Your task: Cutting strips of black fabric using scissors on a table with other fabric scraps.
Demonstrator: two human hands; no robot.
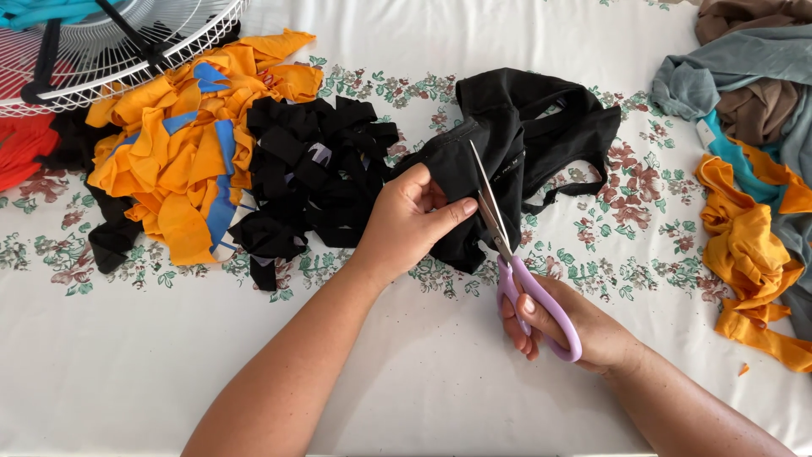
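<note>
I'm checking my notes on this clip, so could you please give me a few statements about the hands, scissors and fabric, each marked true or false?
1. The right hand holds purple-handled scissors. True.
2. The left hand grips a black garment. True.
3. The scissor blades are cutting orange cloth. False: they are at the black garment.
4. A pile of black strips lies left of the left hand. True.
5. The table cover is plain blue. False: it is white with a floral print.
</note>
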